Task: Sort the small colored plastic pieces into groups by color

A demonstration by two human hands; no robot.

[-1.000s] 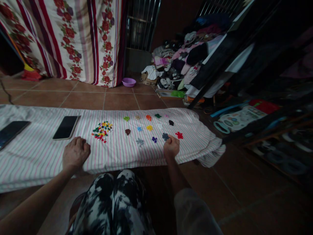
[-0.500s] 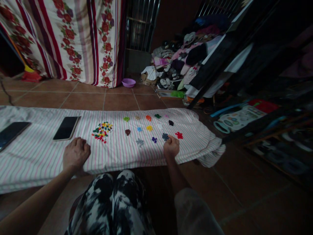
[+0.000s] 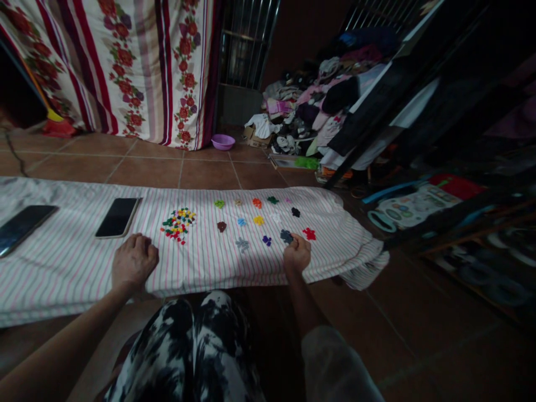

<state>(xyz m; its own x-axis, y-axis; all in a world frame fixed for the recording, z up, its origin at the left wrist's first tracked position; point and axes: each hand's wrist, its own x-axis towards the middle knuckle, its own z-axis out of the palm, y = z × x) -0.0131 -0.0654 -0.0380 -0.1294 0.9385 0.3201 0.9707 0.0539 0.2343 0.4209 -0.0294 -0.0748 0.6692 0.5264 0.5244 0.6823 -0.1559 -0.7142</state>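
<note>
My right hand is closed in a pinch at the near right edge of a pile of small dark grey pieces. Whatever its fingertips hold is too small to make out. A red pile lies just right of it, and a purple pile to its left. My left hand rests on the striped cloth with its fingers curled in. Beyond that hand lies a phone, and to its right a mixed heap of colourful pieces.
Several single-colour piles, among them yellow, brown and light grey, spread across the cloth. A second phone lies at far left. Behind are a purple basin, a clothes heap and a floral curtain.
The whole view has shifted slightly, so everything sits a little further right. My right hand stays at the dark grey pile, and my left hand remains resting on the cloth.
</note>
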